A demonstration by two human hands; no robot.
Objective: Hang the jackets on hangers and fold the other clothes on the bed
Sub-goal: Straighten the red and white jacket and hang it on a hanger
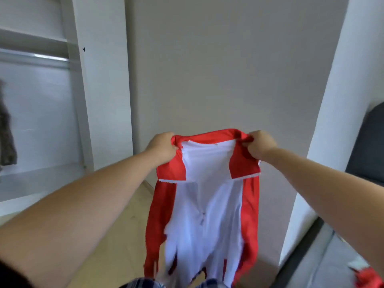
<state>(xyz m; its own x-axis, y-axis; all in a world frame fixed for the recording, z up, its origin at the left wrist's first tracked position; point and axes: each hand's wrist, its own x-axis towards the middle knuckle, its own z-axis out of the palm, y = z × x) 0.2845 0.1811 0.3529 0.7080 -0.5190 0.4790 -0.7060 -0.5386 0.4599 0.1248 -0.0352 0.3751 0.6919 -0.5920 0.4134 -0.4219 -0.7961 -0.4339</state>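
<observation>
A red and white jacket hangs in the air in front of me, its open front facing me so that the white lining shows. My left hand grips the collar at its left end. My right hand grips the collar at its right end. The sleeves and body hang straight down towards the floor. A zip runs down the open edge. No hanger is in view.
An open white wardrobe with a metal rail stands at the left, a dark garment hanging at its far left edge. A plain wall is ahead. The bed's edge and a red cloth lie at the lower right.
</observation>
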